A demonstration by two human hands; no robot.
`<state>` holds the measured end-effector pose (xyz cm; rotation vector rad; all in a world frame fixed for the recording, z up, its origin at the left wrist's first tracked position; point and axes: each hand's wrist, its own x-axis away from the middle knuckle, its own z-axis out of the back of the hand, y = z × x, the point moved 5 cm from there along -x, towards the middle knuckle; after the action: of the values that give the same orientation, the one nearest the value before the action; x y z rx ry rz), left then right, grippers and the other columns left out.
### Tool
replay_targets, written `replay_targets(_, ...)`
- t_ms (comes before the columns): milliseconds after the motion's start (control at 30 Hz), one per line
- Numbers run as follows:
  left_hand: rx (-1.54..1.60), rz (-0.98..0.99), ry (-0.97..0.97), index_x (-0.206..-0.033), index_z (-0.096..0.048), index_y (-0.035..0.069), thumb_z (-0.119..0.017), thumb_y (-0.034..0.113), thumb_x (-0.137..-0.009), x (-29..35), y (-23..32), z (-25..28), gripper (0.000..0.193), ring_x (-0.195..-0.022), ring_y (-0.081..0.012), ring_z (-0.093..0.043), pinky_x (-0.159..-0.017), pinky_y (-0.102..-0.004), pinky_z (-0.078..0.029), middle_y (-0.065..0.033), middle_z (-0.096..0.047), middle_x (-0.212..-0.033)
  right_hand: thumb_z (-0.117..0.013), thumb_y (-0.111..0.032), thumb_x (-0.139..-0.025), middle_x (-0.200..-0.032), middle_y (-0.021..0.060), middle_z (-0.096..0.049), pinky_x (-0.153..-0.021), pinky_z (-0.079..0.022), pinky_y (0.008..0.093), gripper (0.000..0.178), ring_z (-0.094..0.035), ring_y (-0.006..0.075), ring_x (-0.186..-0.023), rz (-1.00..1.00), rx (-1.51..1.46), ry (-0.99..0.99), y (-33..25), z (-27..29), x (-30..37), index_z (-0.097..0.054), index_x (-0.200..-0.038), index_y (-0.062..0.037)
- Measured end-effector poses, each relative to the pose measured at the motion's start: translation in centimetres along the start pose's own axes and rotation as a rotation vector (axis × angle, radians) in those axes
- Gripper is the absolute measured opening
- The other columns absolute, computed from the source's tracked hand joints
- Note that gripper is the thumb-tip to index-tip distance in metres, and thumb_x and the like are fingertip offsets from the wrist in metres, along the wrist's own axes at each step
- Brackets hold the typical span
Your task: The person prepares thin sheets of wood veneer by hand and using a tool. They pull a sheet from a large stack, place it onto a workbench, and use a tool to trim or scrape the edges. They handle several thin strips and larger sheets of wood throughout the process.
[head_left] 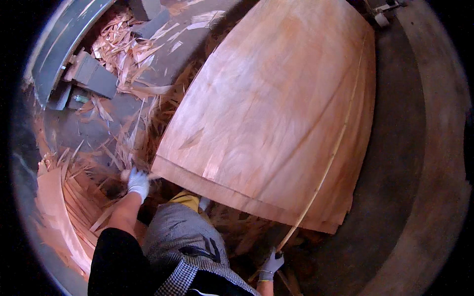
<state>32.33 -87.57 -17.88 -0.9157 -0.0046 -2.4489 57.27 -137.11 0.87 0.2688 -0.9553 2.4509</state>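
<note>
A tall stack of thin wood veneer sheets (pixel 266 108) spreads out in front of me, its edges slightly uneven. My right hand (pixel 271 262), in a pale work glove, is closed round the near end of a long thin stick (pixel 328 167). That stick runs up and away across the right part of the top sheet. Beside the stack's near left corner is my left hand (pixel 138 185), in a white glove. Its fingers are blurred among pale wood scraps, so whether it grips anything is unclear.
Splintered veneer scraps (pixel 123 49) litter the floor on the left, around grey blocks (pixel 91 74) beside a curved metal edge (pixel 66 49). A heap of curved veneer pieces (pixel 61 212) lies at the lower left. Dark floor (pixel 400 148) runs along the right.
</note>
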Motion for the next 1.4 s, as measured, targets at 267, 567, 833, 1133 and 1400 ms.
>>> replay_targets(267, 0.246, 0.309, -0.508, -0.099, -0.064, 0.015, -0.049, 0.027, -0.08, 8.2, -4.9, -7.8, 0.027, -0.089, -0.0269, -0.059, -0.075, -0.04, -0.048, -0.0093, -0.063, -0.092, -0.064, -0.015, -0.078, -0.065, 0.0025, -0.051, -0.051, -0.038, 0.025, 0.02, -0.046, 0.0099, -0.057, 0.262, 0.036, 0.049, 1.5, 1.5, 2.3, -0.056, -0.08, 0.0034)
replay_targets(567, 0.533, 0.115, 0.114, -0.109, -0.061, 0.024, -0.053, 0.033, -0.078, -11.9, 8.5, 11.7, 0.033, -0.13, -0.0331, -0.017, -0.104, -0.0494, -0.013, -0.013, -0.02, -0.143, -0.065, -0.026, -0.08, -0.069, 0.0072, -0.061, -0.057, -0.044, 0.0283, 0.03, -0.052, 0.0152, -0.059, 0.216, 0.061, -0.202, -1.2, 3.0, 1.4, -0.059, -0.102, -0.0054)
replay_targets(833, 0.423, 0.175, -0.06, -0.118, -0.05, 0.01, -0.053, 0.03, -0.074, -13.8, 7.9, 8.2, 0.049, -0.125, -0.0246, -0.029, -0.104, -0.0507, -0.007, -0.0065, -0.041, -0.129, -0.063, -0.025, -0.081, -0.081, 0.0131, -0.063, -0.068, -0.046, 0.0327, 0.033, -0.057, 0.0201, -0.073, 0.401, 0.481, -0.36, 2.5, -0.2, 1.9, -0.058, -0.1, 0.0015)
replay_targets(1133, 0.546, 0.291, -0.913, -0.129, -0.04, 0.012, -0.038, 0.028, -0.086, 10.0, -1.2, -3.7, 0.046, -0.125, -0.0297, -0.032, -0.102, -0.0473, -0.021, -0.0104, -0.033, -0.138, -0.059, -0.029, -0.082, -0.086, 0.0168, -0.063, -0.071, -0.046, 0.0358, 0.031, -0.058, 0.029, -0.077, 0.446, 0.208, -0.457, -4.0, -3.6, 2.4, -0.061, -0.093, -0.0006)
replay_targets(1400, 0.393, 0.29, -0.406, -0.113, -0.059, 0.016, -0.045, 0.026, -0.081, 20.5, 1.2, -3.4, 0.037, -0.119, -0.0271, -0.04, -0.101, -0.049, -0.018, -0.0081, -0.05, -0.125, -0.062, -0.015, -0.079, -0.048, 0.0003, -0.044, -0.03, -0.028, 0.0237, 0.02, -0.036, 0.0087, -0.033, 0.398, -0.235, -0.591, -10.1, -13.2, -3.4, -0.049, -0.067, -0.0056)
